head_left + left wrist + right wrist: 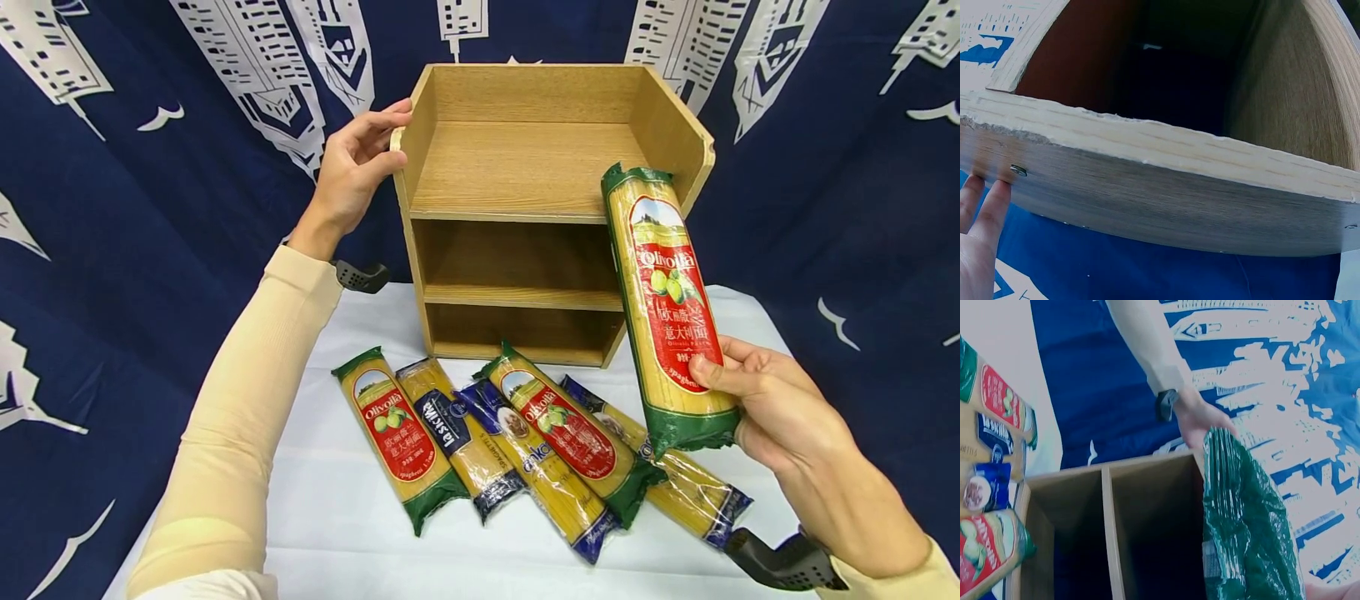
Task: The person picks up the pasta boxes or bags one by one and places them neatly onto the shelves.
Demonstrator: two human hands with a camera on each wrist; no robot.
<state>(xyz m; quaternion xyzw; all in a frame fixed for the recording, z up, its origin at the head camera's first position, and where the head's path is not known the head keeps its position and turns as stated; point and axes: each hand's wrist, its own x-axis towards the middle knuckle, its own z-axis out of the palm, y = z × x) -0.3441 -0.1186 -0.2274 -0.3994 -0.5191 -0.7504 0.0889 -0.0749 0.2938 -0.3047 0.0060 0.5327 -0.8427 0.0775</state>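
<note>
**woodfan:** Wood-grain laminate on that shelf unit [525, 167], three tiers, all bare as far as the head view shows. So nothing is stowed yet. One spaghetti pack [667, 308] is up in the air, tilted, its top end in front of the unit's right edge, and the right hand [780, 408] pinches it near the bottom, thumb on the red label, fingers curled behind. Five more packs [525, 450] lie fanned out on the white-clothed bench [352, 533] just in front of the unit. I'd say it's the very start: one in hand, five left.

**pastabin:** Agreed. The left hand [352, 171] wraps loosely over the top corner of the left side panel, thumb at the front edge, bracing it, looks like. The packs are crinkly clear film, long and flattish, with green or dark blue ends.

**woodfan:** Left wrist view: mostly the panel [1166, 187] close up, chipped pale edge banding, a small screw [1018, 169], and two fingertips [991, 200] flat against the outer face.

**pastabin:** Right wrist view looks along the held pack: its gathered green end [1241, 512] sits just beside the open shelf [1116, 537], touching or not I can't tell. The grip itself is barely in frame there. The other hand [1200, 419] shows at the unit's far corner, and the packs on the bench [991, 487] run down the left edge.
</note>
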